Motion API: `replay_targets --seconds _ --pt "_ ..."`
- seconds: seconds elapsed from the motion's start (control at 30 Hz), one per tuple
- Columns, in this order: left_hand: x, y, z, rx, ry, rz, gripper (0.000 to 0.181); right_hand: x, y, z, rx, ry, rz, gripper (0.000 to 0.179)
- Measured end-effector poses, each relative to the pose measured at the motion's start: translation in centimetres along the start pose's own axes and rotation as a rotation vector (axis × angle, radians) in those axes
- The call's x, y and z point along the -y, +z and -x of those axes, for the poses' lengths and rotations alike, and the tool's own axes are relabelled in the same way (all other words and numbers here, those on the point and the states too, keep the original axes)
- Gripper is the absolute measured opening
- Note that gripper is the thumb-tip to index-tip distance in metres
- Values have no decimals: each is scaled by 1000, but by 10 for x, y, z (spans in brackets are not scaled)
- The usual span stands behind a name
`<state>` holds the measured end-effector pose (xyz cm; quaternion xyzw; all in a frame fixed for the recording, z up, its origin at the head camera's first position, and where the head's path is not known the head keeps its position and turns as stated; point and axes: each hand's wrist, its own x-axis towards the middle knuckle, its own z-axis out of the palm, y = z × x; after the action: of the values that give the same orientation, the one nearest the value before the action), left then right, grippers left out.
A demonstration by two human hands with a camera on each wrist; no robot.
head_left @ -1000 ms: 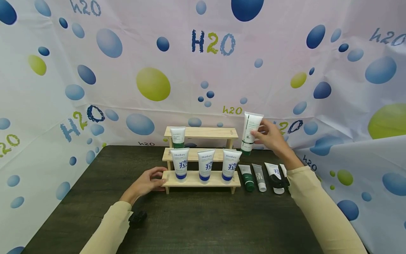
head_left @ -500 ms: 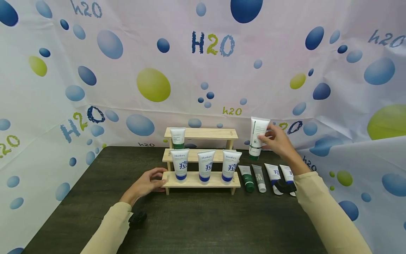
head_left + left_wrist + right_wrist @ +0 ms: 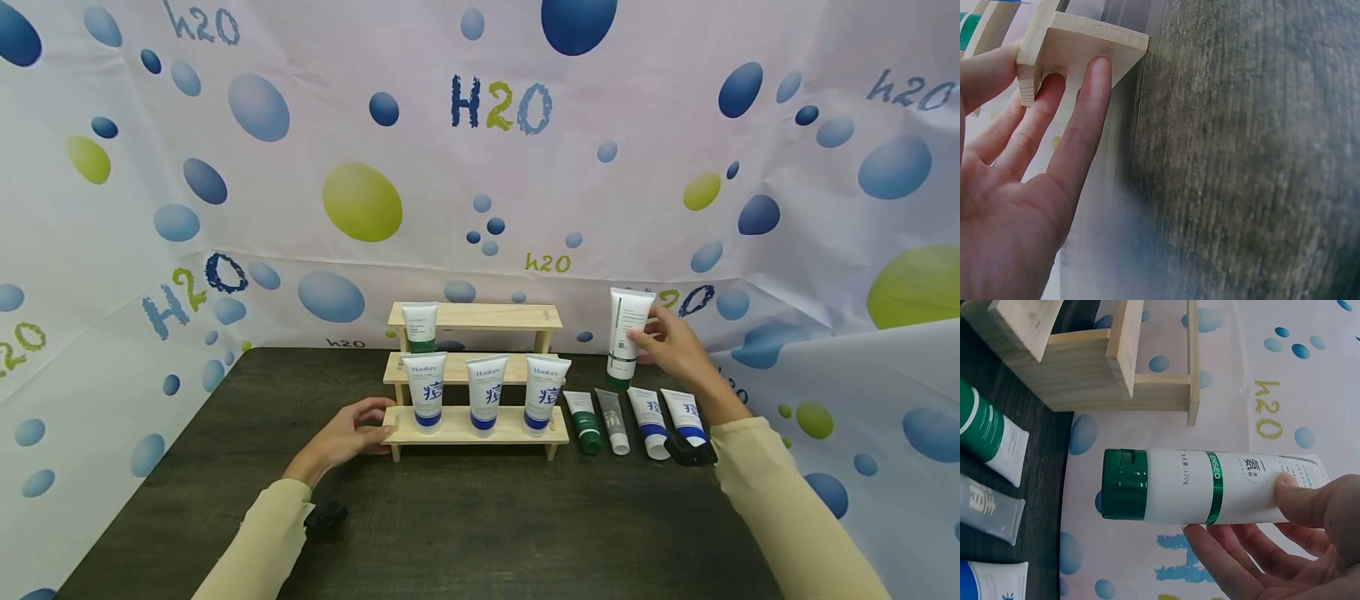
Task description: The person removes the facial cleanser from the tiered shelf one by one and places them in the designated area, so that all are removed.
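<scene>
My right hand [image 3: 675, 348] holds a white squeeze tube with a green cap [image 3: 628, 329] upright, cap down, right of the rack and behind the row of lying tubes. In the right wrist view the thumb lies on the printed side of this tube [image 3: 1172, 487] and the fingers are behind it. My left hand [image 3: 347, 429] grips the left end of the lowest step of a three-tier wooden display rack [image 3: 455, 415]. Close up in the left wrist view, the thumb is at the board's edge [image 3: 1094, 40] and fingers reach beneath it.
Three white-and-blue tubes [image 3: 487, 392] stand on the lowest step. A white-and-green tube [image 3: 420, 325] stands at the rack's left, higher up. Right of the rack lie a green tube [image 3: 583, 421], a grey tube [image 3: 613, 421] and two white-and-blue tubes [image 3: 649, 421] on the dark table [image 3: 480, 525].
My right hand has moved right and down with the white tube, away from the rack. The left hand stays at the rack's lowest step.
</scene>
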<state>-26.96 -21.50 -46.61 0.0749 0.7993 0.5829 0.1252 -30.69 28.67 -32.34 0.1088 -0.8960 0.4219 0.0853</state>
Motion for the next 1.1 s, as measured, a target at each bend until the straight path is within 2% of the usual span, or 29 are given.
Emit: replay_targets --seconds 0.27,0.5,1.1 --pt "1 0 0 1 8 -2 61 -14 -6 4 1 17 2 44" --pt "2 -1 -2 -19 -14 2 60 -24 -12 9 -18 7 7 38" --pt "2 -1 -3 -13 -16 -1 61 -58 -32 24 -35 79 61 43"
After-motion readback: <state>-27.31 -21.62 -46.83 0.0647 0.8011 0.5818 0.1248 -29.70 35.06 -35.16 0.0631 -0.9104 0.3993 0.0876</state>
